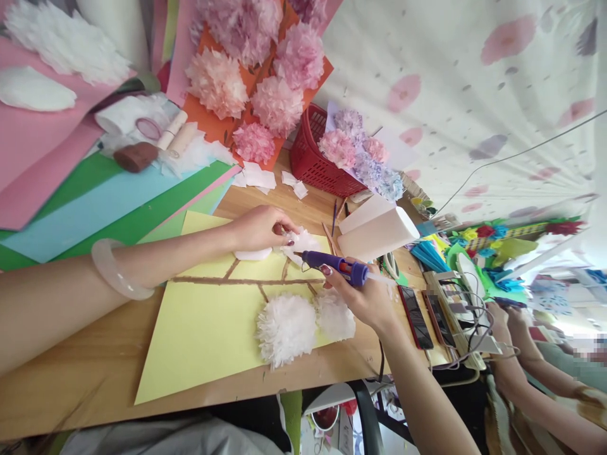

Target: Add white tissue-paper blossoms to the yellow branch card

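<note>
A purple hot glue gun (334, 265) with a clear glue stick at its back is gripped in my right hand (363, 294). Its nozzle meets a small white tissue paper piece (303, 241), which my left hand (265, 229) pinches between the fingertips. Both hands are over a yellow paper sheet (203, 341) that has a brown branch line (227, 280) with short side twigs. Two fluffy white tissue flowers (287, 330) sit on the sheet's lower part. A flat white piece (253, 254) lies under my left hand.
Behind stand a paper roll (379, 234) and a red basket (308, 155) with pastel flowers. Pink flowers (218, 82) lie on orange paper. Coloured sheets (95, 208) cover the left. Phones (416, 316) and a power strip (455, 309) with cables are at right, near another person's hands (507, 322).
</note>
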Action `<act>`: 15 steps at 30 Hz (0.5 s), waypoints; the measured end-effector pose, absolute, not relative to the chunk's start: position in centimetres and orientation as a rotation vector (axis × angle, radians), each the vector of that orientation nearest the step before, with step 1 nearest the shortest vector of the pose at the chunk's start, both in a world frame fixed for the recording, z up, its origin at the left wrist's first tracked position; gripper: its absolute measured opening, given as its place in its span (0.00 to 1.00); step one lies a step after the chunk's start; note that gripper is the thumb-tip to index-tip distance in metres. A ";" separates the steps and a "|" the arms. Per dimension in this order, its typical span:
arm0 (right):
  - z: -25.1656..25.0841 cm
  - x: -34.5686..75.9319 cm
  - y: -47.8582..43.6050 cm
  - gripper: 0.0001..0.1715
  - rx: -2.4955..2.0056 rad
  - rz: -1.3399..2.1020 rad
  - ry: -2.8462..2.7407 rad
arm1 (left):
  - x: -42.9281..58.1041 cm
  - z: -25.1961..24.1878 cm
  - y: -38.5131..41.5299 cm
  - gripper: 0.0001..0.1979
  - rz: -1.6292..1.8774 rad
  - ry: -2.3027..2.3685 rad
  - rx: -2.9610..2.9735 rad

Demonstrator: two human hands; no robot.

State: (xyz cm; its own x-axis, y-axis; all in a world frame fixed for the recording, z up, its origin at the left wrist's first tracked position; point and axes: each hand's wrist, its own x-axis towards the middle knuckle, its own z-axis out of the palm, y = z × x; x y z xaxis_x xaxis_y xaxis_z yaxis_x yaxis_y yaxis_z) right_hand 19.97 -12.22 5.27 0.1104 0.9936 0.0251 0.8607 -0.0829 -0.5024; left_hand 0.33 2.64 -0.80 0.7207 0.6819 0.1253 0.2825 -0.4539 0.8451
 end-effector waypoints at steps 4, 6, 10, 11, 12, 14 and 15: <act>4.9 20.0 -11.9 0.25 -1.994 0.427 -1.821 | 0.3 -0.6 2.5 0.17 0.552 0.772 2.053; 5.0 20.5 -12.1 0.24 -2.019 0.396 -1.789 | 0.3 -0.6 2.5 0.17 0.542 0.775 2.051; 5.3 21.3 -12.7 0.25 -2.045 0.358 -1.769 | 0.3 -0.7 2.6 0.18 0.541 0.776 2.044; 5.3 21.4 -12.8 0.25 -2.045 0.354 -1.769 | 0.3 -0.7 2.7 0.18 0.543 0.772 2.046; 5.3 21.4 -12.9 0.25 -2.041 0.357 -1.771 | 0.3 -0.8 2.7 0.18 0.547 0.768 2.048; 5.3 21.1 -12.8 0.25 -2.034 0.373 -1.780 | 0.3 -0.9 2.7 0.18 0.554 0.760 2.052; 5.2 20.9 -12.8 0.25 -2.031 0.383 -1.788 | 0.3 -1.0 2.7 0.18 0.555 0.758 2.054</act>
